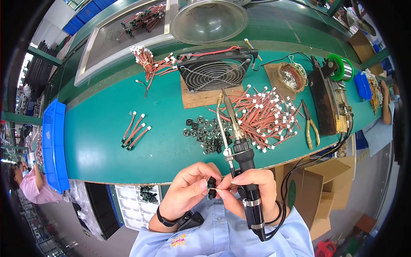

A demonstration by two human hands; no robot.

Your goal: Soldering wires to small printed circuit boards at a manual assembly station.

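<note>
In front of my chest, my left hand point(185, 192) pinches a small black plastic part point(211, 185) between thumb and fingers. My right hand point(260, 185) is wrapped round a soldering iron point(245, 157) with a metal feed tube alongside; its tip points away from me. The right thumb and fingertip also pinch a thin wire point(225, 189) against the black part; how they join is too small to tell. Beyond the iron lie a heap of black parts point(204, 133) and a heap of red-and-black wires point(267, 118) with white connectors. Several wired parts point(135, 133) rest to the left.
A black fan point(214, 72) stands at the back, below a metal hood point(209, 21). Pliers point(309, 127), a round tin point(292, 79), a black box unit point(322, 103) and a green solder spool point(342, 67) are at the right. At the left edge sits a blue tray point(55, 147).
</note>
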